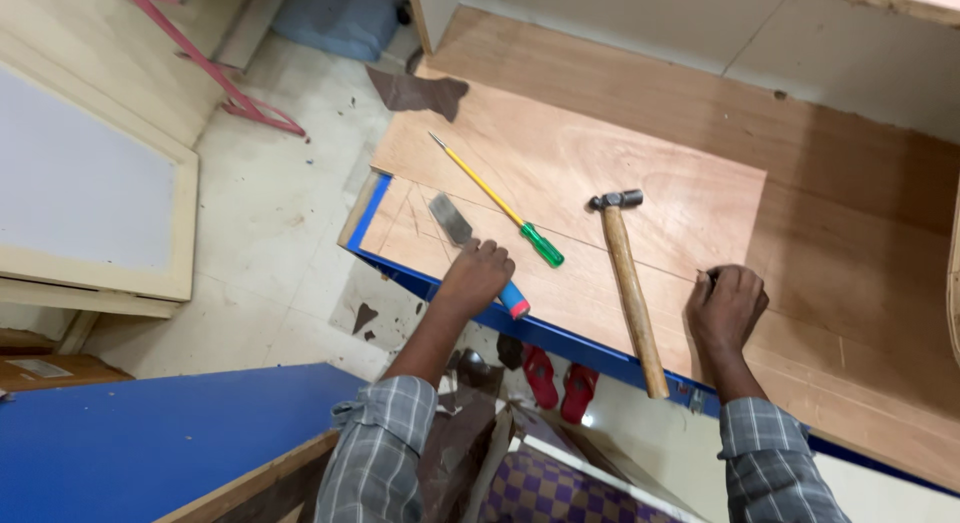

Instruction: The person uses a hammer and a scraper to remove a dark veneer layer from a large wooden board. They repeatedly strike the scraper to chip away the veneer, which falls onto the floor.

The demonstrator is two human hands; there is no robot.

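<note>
My left hand (475, 276) is closed around a chisel (450, 219) with a flat metal blade and a blue and red handle; the blade rests on the plywood sheet (560, 168) near its left front corner. My right hand (727, 305) is closed on something small and dark pressed against the plywood by a thin drawn line; I cannot tell what it is. Between my hands lies a hammer (630, 288) with a wooden handle, its head pointing away. A long screwdriver (497, 201) with a yellow shaft and green handle lies diagonally just beyond my left hand.
The plywood sits on a blue-edged board (560, 341) over a larger wooden surface (850, 153). Another blue panel (150, 438) is at lower left. Red sandals (558, 381) lie on the tiled floor below, a red metal frame (215, 73) and a white framed panel (80, 173) to the left.
</note>
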